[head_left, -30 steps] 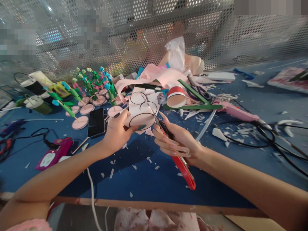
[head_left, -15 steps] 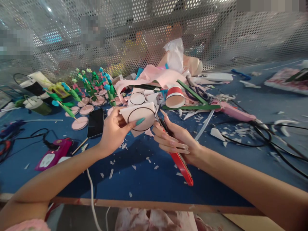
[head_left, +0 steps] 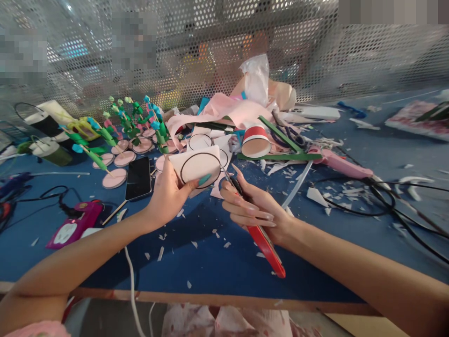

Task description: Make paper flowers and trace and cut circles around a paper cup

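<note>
My left hand pinches a pale pink card marked with a black circle outline, its thumb across the circle's lower part. My right hand is wrapped round a red-handled tool with a black front part and a thin metal tip. That tip points at the card's right edge; whether it touches is hard to tell. Behind the card lies another piece of pale card with black circles drawn on it. Small paper scraps are scattered below both hands.
Left stand green and blue paper flowers on round pink bases, near a phone and a magenta device. A red-and-white paper cup, green strips and a pink glue gun lie behind and right, with black cables.
The card has shifted slightly left and turned a little in my left hand. My right hand has moved slightly left with the tool, whose red end now lies lower.
</note>
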Demonstrator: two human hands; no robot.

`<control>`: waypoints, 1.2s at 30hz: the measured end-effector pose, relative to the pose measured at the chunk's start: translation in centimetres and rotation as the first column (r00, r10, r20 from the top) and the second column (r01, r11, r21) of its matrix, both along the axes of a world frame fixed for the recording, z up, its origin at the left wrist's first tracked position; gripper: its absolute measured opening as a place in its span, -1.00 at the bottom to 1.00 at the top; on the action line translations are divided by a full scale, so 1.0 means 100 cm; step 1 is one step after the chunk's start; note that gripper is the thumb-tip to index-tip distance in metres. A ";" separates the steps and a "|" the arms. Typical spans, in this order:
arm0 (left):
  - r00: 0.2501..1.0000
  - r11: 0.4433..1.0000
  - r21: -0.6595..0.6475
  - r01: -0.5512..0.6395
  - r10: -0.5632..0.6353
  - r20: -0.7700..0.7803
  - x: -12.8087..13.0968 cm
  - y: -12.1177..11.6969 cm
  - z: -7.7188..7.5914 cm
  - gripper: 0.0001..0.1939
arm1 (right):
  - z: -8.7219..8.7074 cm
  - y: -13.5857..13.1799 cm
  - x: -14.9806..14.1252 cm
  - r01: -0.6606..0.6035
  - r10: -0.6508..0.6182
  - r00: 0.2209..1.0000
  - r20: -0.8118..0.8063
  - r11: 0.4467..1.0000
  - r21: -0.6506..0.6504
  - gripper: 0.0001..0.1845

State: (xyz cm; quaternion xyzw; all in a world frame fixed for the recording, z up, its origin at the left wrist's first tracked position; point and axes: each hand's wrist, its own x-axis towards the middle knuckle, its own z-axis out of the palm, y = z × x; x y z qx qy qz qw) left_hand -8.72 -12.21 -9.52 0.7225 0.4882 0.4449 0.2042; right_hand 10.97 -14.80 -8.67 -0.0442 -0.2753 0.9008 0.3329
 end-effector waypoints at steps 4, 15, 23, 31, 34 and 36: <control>0.999 1.000 -0.015 0.024 -0.024 0.032 0.001 -0.001 0.000 -0.46 | 0.001 -0.001 0.001 0.015 -0.016 0.999 -0.036 1.000 -0.007 -0.30; 0.997 0.997 -0.028 0.069 -0.068 0.044 0.001 0.000 -0.001 -0.47 | 0.002 -0.002 0.002 0.008 -0.009 0.999 -0.041 1.000 -0.020 -0.31; 0.996 0.996 -0.035 0.077 -0.076 0.045 0.002 -0.002 -0.001 -0.45 | 0.003 -0.003 0.002 0.014 -0.018 0.997 -0.071 0.998 -0.061 -0.30; 0.995 0.993 -0.072 0.089 -0.085 0.056 0.006 -0.005 0.007 -0.53 | 0.004 -0.005 0.002 0.005 -0.011 0.997 -0.075 0.997 -0.079 -0.34; 0.996 0.993 -0.091 0.080 -0.077 0.034 0.006 -0.006 0.008 -0.53 | 0.003 -0.005 0.002 0.008 -0.014 0.997 -0.071 0.997 -0.076 -0.33; 0.997 0.994 -0.084 0.069 -0.067 0.023 0.005 -0.007 0.007 -0.51 | 0.001 -0.004 0.002 0.006 -0.010 0.999 -0.053 0.998 -0.066 -0.37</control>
